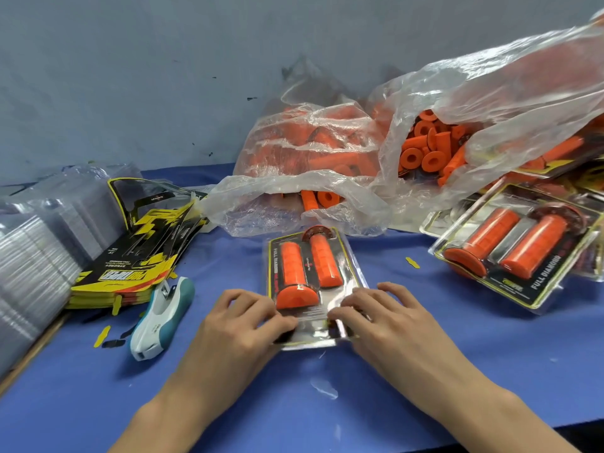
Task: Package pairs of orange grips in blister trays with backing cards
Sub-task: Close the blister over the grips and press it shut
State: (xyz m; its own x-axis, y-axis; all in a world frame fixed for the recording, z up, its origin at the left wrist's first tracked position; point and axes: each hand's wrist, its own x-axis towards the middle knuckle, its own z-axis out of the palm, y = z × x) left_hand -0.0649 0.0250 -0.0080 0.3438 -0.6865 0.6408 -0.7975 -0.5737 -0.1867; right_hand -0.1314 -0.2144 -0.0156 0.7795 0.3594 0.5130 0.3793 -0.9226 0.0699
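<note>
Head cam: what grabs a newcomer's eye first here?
Probably the blister pack at centre with two orange grips inside, its near end pressed by the left hand and right hand. Behind it, clear plastic bags spill loose orange grips. A finished pack lies at right, and a white-and-teal stapler at left.

Both hands, left and right, palms down, fingers bent.
</note>
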